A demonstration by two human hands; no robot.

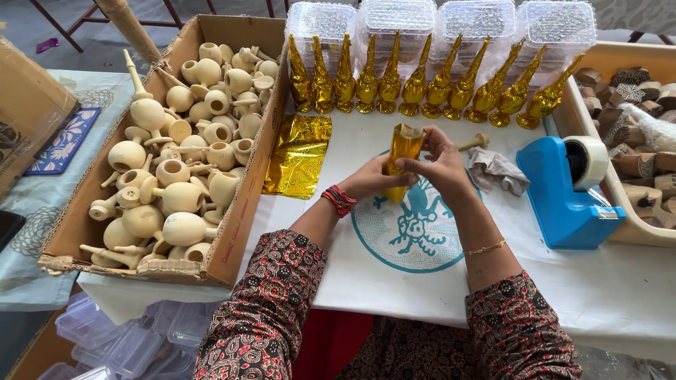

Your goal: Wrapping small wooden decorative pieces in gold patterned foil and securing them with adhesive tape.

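— The gold foil piece (403, 151), where is it?

— Up in the air over the middle of the worktop (634, 295), above the blue round drawing (412, 232). Both hands are on it.

— Which way does it point?

— It stands almost straight up, leaning a little. The top end is open and crinkly, and the bottom end is hidden in the palms.

— How do the hands hold it?

— The left hand (366, 181) has its grip closed around the lower part. The right hand (438, 165) pinches the side near the top with its grip closed too. Both hands are just as near.

— What else is around?

— A flat gold sheet (298, 155) lies near the left edge, beside a box of wooden pieces (176, 169). A row of gold wrapped ones (422, 88) stands along the far edge. A blue tape holder (567, 193) sits at the right, with a crumpled cloth (496, 171) close by.
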